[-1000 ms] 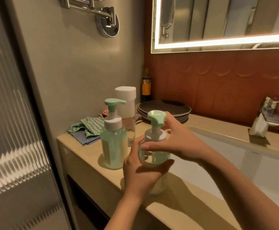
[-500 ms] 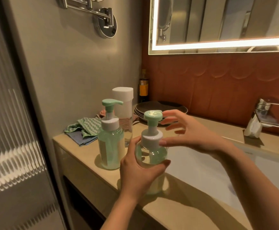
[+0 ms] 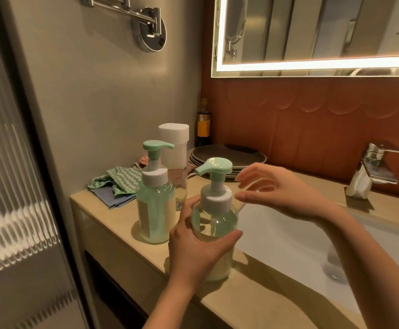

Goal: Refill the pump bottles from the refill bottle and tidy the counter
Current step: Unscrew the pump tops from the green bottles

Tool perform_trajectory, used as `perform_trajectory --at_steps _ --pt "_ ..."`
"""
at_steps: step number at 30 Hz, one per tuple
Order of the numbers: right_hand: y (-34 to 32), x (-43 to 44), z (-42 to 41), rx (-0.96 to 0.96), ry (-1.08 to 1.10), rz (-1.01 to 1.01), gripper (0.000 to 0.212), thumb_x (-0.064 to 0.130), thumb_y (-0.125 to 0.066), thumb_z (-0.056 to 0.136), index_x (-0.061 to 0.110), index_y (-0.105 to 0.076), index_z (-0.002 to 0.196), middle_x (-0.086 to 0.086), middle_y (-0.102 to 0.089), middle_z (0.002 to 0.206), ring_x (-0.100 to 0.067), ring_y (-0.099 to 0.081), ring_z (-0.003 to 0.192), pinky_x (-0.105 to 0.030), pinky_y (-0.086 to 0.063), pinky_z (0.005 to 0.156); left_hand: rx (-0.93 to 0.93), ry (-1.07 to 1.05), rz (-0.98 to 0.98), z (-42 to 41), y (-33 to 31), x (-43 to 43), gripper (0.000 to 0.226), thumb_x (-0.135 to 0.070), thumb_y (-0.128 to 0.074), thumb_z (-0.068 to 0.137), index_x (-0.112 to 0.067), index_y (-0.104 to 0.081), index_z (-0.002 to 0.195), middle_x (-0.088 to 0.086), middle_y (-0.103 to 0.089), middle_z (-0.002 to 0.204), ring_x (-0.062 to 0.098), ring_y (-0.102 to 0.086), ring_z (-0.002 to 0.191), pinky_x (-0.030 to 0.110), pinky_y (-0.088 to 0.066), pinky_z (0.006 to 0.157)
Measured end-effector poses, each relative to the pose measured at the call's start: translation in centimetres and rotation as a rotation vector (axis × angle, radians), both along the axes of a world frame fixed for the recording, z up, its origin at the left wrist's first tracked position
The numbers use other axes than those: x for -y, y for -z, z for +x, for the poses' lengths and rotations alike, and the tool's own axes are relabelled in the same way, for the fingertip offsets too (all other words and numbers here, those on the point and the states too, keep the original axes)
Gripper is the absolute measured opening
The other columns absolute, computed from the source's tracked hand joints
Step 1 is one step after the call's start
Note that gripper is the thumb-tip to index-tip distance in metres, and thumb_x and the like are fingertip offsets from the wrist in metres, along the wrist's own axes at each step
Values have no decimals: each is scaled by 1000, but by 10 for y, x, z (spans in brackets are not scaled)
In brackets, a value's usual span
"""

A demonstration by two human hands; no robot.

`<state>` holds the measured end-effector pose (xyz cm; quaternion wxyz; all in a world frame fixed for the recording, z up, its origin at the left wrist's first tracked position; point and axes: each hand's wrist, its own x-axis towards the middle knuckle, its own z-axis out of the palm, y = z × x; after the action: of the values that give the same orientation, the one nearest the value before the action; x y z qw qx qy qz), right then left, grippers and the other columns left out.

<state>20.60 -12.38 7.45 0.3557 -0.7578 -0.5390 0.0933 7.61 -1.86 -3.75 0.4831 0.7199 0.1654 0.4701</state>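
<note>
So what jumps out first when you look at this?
Two mint-topped pump bottles on the beige counter: the left hand grips the nearer pump bottle, while the right hand hovers open beside its pump. The second pump bottle stands farther back, toward the wall, and a glowing mirror lights the wall above.

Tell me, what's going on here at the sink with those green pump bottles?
A person is working at a bathroom counter. Their left hand grips the nearer pump bottle around its body, while the right hand hovers open beside its white collar. A second pump bottle stands to the left, with the white-capped refill bottle just behind it. Cloths and stacked plates sit further back.
</note>
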Motion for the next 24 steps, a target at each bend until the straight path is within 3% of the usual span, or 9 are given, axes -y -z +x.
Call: perform_trajectory --at_steps 2,5,8,11,14,16,20,22,24 --pt "-4 -1 -8 53 -47 -12 37 40 -69 77 32 -54 110 13 -61 108 -2 -59 98 -27 -52 90 24 -1 4 1 0 0 66 -56 -78 46 -48 -48 104 -22 -61 101 5 -58 96 38 -53 80" --pt "-6 -3 -25 132 -157 -81 48 22 -69 82 38 -44 120 27 -50 108 11 -52 99 -12 -47 84 48 10 1 2 0 1 63 -53 -79 49 -45 -50 104 -15 -64 101 12 -62 95 39 -54 76" --pt "-1 -11 -43 166 -135 -31 52 40 -74 75 48 -33 107 35 -40 95 23 -44 90 2 -39 73 30 11 7 2 0 1 66 -55 -76 49 -43 -49 108 -19 -63 103 3 -61 96 22 -51 75" --pt "10 -25 -53 193 -8 91 53 60 -73 62 41 -43 101 18 -45 103 0 -43 99 -16 -41 83 24 -5 11 3 -1 0 67 -57 -74 48 -44 -47 108 -26 -60 105 -3 -59 97 16 -48 77" --pt "18 -31 -52 120 33 222 39 56 -76 60 41 -53 87 12 -49 100 -10 -42 100 -26 -40 85 60 -1 18 4 0 1 68 -54 -77 49 -39 -50 109 -21 -63 103 2 -61 96 27 -52 79" --pt "17 -27 -46 39 3 267 36 44 -81 63 38 -61 92 15 -58 101 -5 -50 100 -23 -42 83 74 0 39 3 1 2 67 -52 -79 51 -37 -50 109 -17 -64 102 6 -62 96 30 -53 77" --pt "12 -17 -37 -244 -241 159 41 18 -78 75 40 -53 100 26 -60 103 17 -55 95 -2 -41 77 68 5 46 3 2 1 69 -55 -77 52 -36 -49 111 -18 -63 104 6 -61 96 21 -50 75" --pt "16 -22 -41 -252 -241 130 38 21 -78 76 36 -50 98 20 -59 97 14 -57 87 -4 -45 72 65 14 30 3 1 1 69 -53 -77 51 -37 -48 112 -22 -62 105 0 -60 97 13 -47 75" --pt "25 -30 -49 -162 -115 204 49 33 -82 67 33 -46 100 14 -57 96 3 -59 89 -10 -48 72 56 19 20 4 0 1 70 -51 -76 49 -39 -47 112 -26 -60 106 -4 -59 97 11 -46 75"
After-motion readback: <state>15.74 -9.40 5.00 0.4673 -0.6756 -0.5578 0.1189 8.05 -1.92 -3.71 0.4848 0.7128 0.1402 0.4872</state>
